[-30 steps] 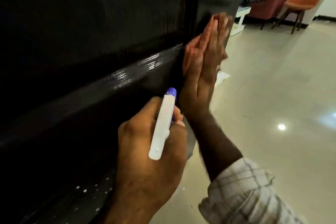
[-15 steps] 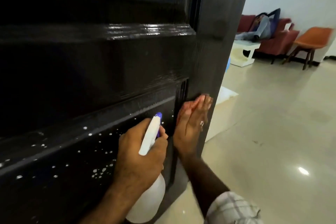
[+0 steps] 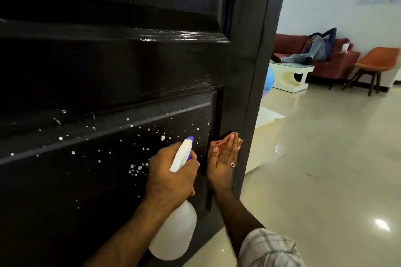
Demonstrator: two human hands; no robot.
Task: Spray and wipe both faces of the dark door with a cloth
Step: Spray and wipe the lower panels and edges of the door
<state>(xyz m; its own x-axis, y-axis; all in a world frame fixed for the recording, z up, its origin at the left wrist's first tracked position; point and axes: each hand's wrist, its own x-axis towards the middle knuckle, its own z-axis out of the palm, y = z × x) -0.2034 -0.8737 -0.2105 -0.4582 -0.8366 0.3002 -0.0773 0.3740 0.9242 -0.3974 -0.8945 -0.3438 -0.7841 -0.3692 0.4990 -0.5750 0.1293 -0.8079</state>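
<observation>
The dark panelled door fills the left of the view, its lower panel dotted with white spray droplets. My left hand grips a white spray bottle with a blue nozzle, pointed at the lower panel. My right hand lies flat with straight fingers against the door's right stile, close to its edge. No cloth is visible.
Beyond the door's edge lies a glossy tiled floor. At the far right stand a red sofa with a person lying on it, a white low table and an orange chair. A blue ball peeks past the door.
My right hand slid down the door's edge from high up to the lower panel's level. The view pulled back and more white droplets appeared on the lower panel.
</observation>
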